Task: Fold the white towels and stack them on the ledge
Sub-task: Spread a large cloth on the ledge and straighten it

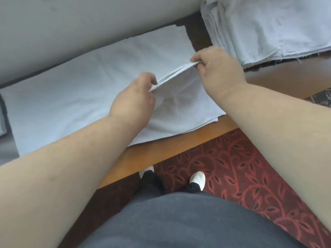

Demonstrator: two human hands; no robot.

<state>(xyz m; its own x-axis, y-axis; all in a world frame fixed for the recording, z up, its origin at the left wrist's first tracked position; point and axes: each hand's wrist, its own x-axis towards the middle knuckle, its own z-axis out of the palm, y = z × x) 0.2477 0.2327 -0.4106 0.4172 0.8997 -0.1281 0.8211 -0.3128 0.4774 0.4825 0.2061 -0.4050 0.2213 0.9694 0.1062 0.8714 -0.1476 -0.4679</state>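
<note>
A white towel (75,90) lies spread along the wooden ledge (172,145). Its right end is lifted off the surface. My left hand (134,102) pinches the near corner of that raised edge. My right hand (218,68) pinches the far corner, so the edge hangs taut between both hands above the flat part of the towel. A stack of several folded white towels (272,27) sits at the upper right on the same ledge, close beside my right hand.
A pale wall (71,24) runs along the far side of the ledge. A grey cloth edge (2,119) shows at the far left. Below the ledge lies red patterned carpet (241,172), where my feet in white shoes (198,179) stand.
</note>
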